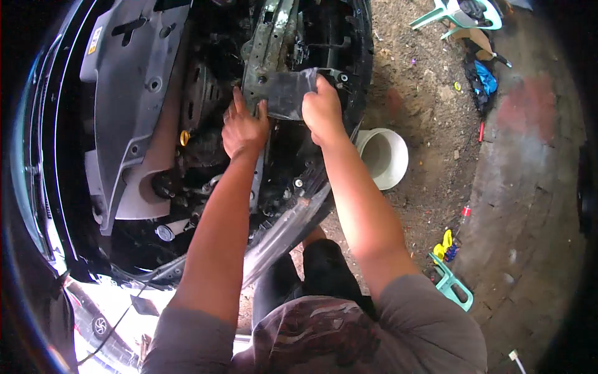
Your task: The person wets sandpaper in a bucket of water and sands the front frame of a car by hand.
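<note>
My left hand [245,129] lies with its fingers apart on the metal crossmember [254,62] at the front of an engine bay. Its thumb is at the left edge of a dark, flat, sheet-like piece [288,95]. My right hand [324,111] is closed on the right edge of that piece, thumb on top and fingers curled under. The piece lies across the crossmember, and its underside is hidden. A bolt head [262,79] shows near its left end.
A black plastic cover [134,81] and a yellow-handled dipstick [184,138] are at the left. A white bucket [385,159] stands on the dirt close to my right forearm. Green plastic stools [451,287] and a blue bag [486,78] lie farther right.
</note>
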The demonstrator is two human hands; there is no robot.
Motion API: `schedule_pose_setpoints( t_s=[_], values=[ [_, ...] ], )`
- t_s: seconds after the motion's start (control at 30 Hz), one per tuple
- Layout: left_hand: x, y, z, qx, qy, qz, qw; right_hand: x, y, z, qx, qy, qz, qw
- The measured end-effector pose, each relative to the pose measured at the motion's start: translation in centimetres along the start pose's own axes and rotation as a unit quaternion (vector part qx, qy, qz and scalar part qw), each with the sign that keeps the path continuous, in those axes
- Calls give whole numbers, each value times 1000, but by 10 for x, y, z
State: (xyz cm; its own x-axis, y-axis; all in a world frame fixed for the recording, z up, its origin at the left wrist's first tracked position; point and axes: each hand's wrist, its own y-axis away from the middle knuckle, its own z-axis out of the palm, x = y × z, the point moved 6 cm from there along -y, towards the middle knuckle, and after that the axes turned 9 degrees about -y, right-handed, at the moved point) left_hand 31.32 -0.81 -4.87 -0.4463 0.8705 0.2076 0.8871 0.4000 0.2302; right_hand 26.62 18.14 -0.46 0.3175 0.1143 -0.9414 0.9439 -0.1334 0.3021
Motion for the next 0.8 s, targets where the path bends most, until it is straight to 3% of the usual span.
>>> schedule_pose_setpoints(
  t_s=[0.07, 0.2, 0.33, 0.4, 0.47, 0.53, 0.6, 0.7, 0.8],
  values=[
    [1, 4, -4, -8, 10, -5, 1000, 10, 5, 2, 18, -24, 17, 999],
    [6, 2, -11, -37, 5, -13, 999, 27, 8, 47, -44, 203, -119, 971],
    [4, -1, -5, -81, 4, -24, 996, 28, 12, 57, 34, 259, -129, 957],
    [3, -2, -1, 19, 7, 23, 1000, 23, 12, 48, 20, 215, -110, 970],
    [4, -3, 3, 29, 3, 41, 999, 11, 18, 22, 20, 204, -144, 968],
    [7, 1, 4, 66, -72, 81, 992, -6, 30, -3, -23, 274, -275, 921],
    [10, -4, 9, 63, -71, 109, 989, -5, 32, -35, -46, 307, -283, 907],
    [28, -12, 4, 123, -149, 256, 947, 8, 36, -55, -63, 303, -299, 903],
    [75, -59, -19, 152, -237, 316, 906, 21, 37, -56, -51, 280, -351, 892]
  ],
)
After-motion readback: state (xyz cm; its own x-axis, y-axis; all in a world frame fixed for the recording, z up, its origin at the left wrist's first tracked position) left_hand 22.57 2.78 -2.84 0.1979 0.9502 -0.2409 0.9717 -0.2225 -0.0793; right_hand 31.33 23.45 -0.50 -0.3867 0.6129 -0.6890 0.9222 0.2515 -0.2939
